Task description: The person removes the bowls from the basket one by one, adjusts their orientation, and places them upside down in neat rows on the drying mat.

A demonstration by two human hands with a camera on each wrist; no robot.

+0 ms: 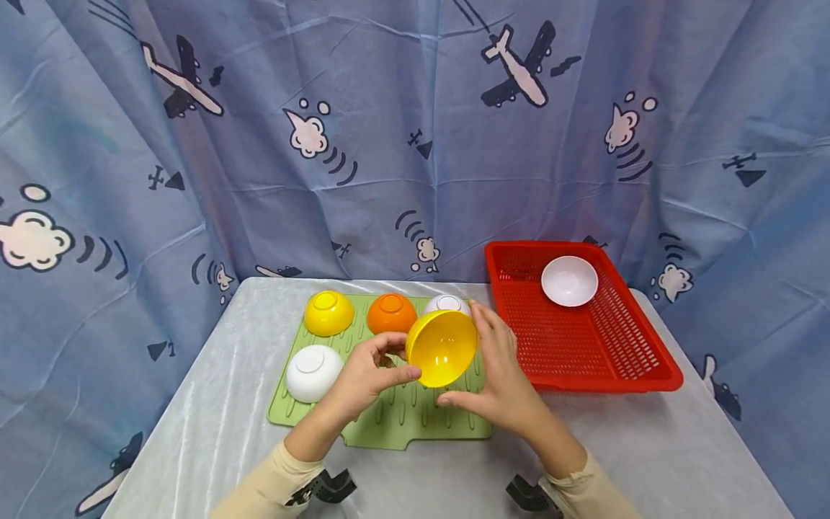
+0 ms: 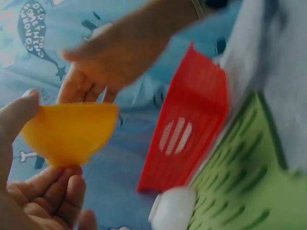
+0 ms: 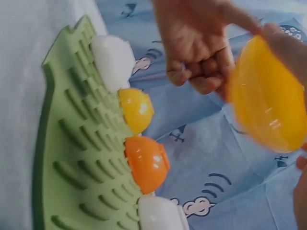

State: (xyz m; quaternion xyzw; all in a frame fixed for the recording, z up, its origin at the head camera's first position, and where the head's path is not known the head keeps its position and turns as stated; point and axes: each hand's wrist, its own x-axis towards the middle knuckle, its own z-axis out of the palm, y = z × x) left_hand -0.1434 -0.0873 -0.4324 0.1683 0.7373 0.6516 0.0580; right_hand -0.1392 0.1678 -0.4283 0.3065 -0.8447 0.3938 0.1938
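Observation:
Above the green drying mat (image 1: pixel 389 427), a yellow bowl (image 1: pixel 444 349) is held up, tilted with its hollow side facing the head camera. My left hand (image 1: pixel 363 375) pinches it at the left, thumb on the rim; the left wrist view shows fingers (image 2: pixel 67 191) beneath its base. My right hand (image 1: pixel 498 375) is at the bowl's other side, with straight fingers by the rim and its thumb apart below. Upside down on the mat sit another yellow bowl (image 1: pixel 328 314), an orange bowl (image 1: pixel 392 314), a white bowl (image 1: pixel 314 373) and a second white bowl (image 1: pixel 447 303), partly hidden.
To the right stands a red plastic basket (image 1: pixel 609 382) with perforated sides; a white bowl (image 1: pixel 569 281) lies in it, hollow side up. Everything rests on a table with a pale cloth (image 1: pixel 214 404). A blue curtain (image 1: pixel 363 216) with printed planes hangs behind and at both sides.

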